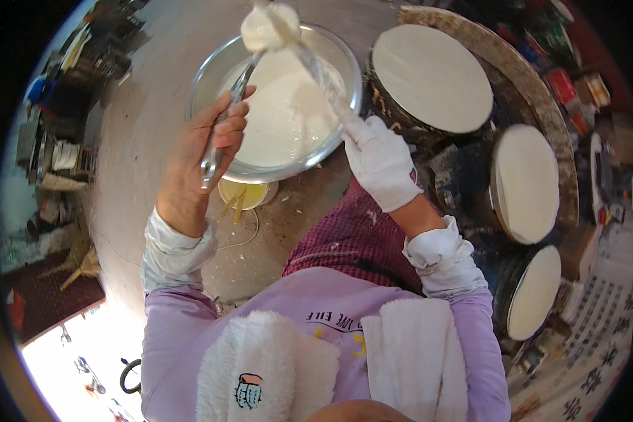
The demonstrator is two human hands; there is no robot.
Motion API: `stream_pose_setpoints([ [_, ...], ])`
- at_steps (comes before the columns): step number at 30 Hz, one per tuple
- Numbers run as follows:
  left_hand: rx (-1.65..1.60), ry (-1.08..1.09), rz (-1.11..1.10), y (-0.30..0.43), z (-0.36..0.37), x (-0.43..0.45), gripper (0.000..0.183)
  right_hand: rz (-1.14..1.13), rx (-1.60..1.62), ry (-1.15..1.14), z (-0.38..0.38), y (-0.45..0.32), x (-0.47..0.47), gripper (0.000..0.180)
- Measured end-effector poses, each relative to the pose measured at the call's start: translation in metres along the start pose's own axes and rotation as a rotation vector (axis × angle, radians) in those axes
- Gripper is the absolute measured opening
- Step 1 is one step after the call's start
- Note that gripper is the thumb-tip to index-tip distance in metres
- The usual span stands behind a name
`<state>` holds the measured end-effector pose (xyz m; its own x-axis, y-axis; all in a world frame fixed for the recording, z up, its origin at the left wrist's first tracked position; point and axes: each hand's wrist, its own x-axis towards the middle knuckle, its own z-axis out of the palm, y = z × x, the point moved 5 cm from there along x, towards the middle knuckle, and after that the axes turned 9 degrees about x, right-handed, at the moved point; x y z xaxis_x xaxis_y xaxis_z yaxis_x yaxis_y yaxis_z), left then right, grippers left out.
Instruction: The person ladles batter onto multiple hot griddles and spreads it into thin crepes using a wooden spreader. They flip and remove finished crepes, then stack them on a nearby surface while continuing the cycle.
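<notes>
Bare, my left hand (216, 140) grips the metal handle of a ladle (245, 74) tilted up over a wide metal basin (356, 79). White batter (279, 116) lies in the basin, and the ladle's bowl at the top of view is coated with it. My right hand (377, 161), in a white knit glove, holds a long batter-smeared stick (319, 71). The stick's far part crosses the ladle's bowl; whether they touch I cannot tell. To the right stand round griddles covered by pale layers: one upper (432, 79), one middle (527, 184), one lower (534, 293).
Beneath the basin's near rim is a small tub (253, 195) of yellow liquid with flat sticks in it. A thin cord (242, 242) runs over the floor. A curved, crusted rim (538, 68) borders the griddles. Boxes (562, 87) stand far right; clutter (63, 158) lines the left.
</notes>
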<state>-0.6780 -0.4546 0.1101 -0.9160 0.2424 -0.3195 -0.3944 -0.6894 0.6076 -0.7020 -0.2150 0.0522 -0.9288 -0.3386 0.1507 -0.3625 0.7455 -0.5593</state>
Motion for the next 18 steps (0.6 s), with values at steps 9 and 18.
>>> stream_pose_setpoints([
  [9, 0.38, -0.069, -0.341, -0.056, 0.013, -0.009, 0.038, 0.255, 0.287, 0.497, -0.037, 0.025, -0.179, 0.059],
  [18, 0.665, -0.762, -0.702, -0.151, 0.144, -0.008, 0.044, 0.721, 0.95, 1.075, -0.037, -0.054, -0.355, 0.066],
])
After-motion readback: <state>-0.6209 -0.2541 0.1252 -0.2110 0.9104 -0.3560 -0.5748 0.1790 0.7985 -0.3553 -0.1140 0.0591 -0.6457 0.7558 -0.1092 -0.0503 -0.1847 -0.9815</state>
